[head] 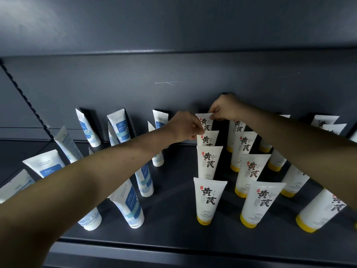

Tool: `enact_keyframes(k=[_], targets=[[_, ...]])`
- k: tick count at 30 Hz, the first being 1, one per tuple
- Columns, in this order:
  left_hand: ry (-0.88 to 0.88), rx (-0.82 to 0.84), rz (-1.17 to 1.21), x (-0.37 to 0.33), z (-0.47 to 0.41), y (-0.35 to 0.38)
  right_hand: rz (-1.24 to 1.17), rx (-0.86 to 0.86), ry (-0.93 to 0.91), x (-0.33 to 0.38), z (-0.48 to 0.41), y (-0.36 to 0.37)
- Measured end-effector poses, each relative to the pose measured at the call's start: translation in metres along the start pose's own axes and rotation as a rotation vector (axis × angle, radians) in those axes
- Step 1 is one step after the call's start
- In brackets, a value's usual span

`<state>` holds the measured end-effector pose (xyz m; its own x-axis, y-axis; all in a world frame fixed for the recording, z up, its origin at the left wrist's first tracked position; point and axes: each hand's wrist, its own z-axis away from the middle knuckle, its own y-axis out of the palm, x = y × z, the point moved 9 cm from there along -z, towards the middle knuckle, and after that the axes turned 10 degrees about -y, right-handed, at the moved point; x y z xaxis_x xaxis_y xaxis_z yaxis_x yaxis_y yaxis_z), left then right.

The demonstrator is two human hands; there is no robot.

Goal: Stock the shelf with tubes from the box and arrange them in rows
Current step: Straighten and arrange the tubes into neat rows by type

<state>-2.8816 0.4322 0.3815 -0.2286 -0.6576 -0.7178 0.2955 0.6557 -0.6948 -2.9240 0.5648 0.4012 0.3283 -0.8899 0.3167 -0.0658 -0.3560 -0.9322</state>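
Two hands pinch crimped tube tops: your right hand [225, 109] fingers clamp the rearmost yellow-capped tube [205, 121], your left hand [184, 126] the second tube [208, 138] at its 6 o'clock. Square both upright, aligned with the front tube [209, 200] on the shelf [173, 225].

We face a dark blue-grey metal shelving unit [173, 236] that fills the whole view. Its flat back panel [193, 74] carries a thin pale scratch [166, 82] near the middle. Above, the underside of an upper shelf [173, 24] overhangs. At the left, a slotted upright rail [23, 95] runs diagonally down. Light falls from the front, leaving soft sheen on the shelf's front lip [173, 254].
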Motion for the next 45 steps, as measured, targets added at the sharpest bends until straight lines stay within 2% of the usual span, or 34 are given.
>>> enact_keyframes(k=[9, 26, 31, 37, 45], targets=[[0.019, -0.009, -0.015, -0.002, 0.0, -0.001, 0.001, -0.104, 0.004, 0.002, 0.0, -0.001], [-0.011, 0.05, -0.068, -0.001, 0.004, -0.005, 0.006, -0.048, 0.013, 0.015, 0.012, -0.017], [0.022, -0.008, -0.284, -0.017, 0.019, -0.022, 0.031, 0.115, 0.001, 0.032, 0.032, -0.035], [-0.009, -0.015, -0.4, -0.033, 0.053, -0.041, 0.117, 0.293, -0.004, 0.062, 0.079, -0.054], [-0.048, -0.105, -0.507, -0.062, 0.128, -0.057, 0.148, 0.247, -0.05, 0.098, 0.154, -0.094]])
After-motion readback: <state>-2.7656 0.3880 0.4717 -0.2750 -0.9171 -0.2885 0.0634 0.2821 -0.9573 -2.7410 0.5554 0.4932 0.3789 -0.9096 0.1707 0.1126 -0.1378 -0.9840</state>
